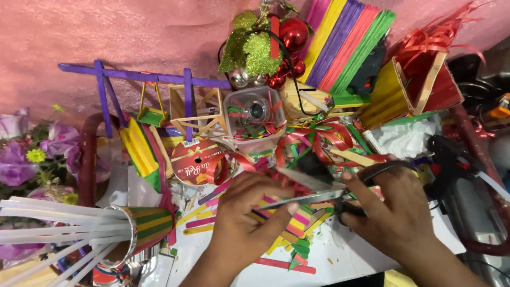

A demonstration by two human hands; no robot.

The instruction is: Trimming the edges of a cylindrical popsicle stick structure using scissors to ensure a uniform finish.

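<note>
Both hands are working low in the middle of the frame. Left hand is pinching a thin coloured wooden craft stick between thumb and fingers, its long axis running left to right. Right hand is gripping black-handled steel scissors, blades open around the stick and pointing to the left. Farther up, a red ribbon spool and a purple stick swing frame are standing.
</note>
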